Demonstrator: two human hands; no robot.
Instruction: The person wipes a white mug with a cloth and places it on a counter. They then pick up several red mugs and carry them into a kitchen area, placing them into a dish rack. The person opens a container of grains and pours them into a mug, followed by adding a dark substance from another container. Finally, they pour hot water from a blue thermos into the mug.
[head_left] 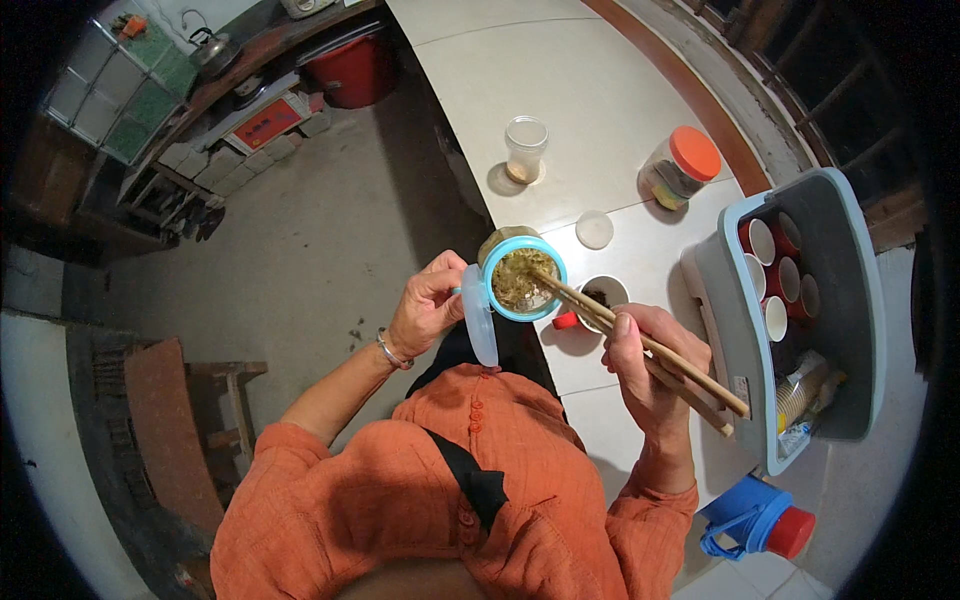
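Note:
My left hand (428, 308) is closed at the left side of a jar (493, 240) with a light blue rim, beside its raised translucent lid (480, 330); the exact grip is partly hidden. Greenish dried leaves (522, 280) fill the jar. Closed around a pair of wooden chopsticks (590, 308), my right hand (660, 365) keeps their tips in the leaves. Just right of the jar, below the chopsticks, stands a cup (612, 287) with a red handle and dark bits inside.
Beyond the jar are a clear plastic cup (526, 150), a round translucent lid (594, 230) and an orange-lidded jar (680, 168). A grey-blue bin (735, 290) with several red cups stands right. A blue flask (750, 515) is near the lower right. The table's left edge drops to the floor.

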